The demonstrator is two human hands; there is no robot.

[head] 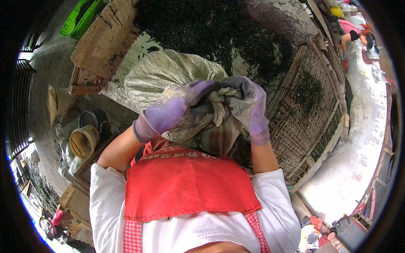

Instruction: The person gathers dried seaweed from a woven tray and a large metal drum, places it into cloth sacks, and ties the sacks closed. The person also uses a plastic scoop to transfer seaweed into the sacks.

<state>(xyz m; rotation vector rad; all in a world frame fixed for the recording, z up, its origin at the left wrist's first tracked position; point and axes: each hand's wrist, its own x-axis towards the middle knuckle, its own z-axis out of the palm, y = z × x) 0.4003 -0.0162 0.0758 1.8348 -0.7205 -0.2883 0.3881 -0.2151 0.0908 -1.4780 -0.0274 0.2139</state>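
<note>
A full, pale woven plastic sack (152,76) stands right before me, its neck bunched and twisted between my hands. My left hand (183,104), in a dirty purple and grey work glove, grips the gathered cloth from the left. On the right, my right hand (248,101), gloved alike, pinches a twisted end of the same neck near the left fingertips. A loose flap of the sack (219,114) hangs down between the two hands. The fingers hide part of the twist. Beyond the sack lies a wide heap of dark, shredded seaweed-like material (202,28).
A woven bamboo mat (291,126) in a wooden frame lies at right. Worn boards (101,41) and a green crate (79,19) are at upper left. Buckets (84,142) stand at left. Another person (349,31) bends down at far upper right.
</note>
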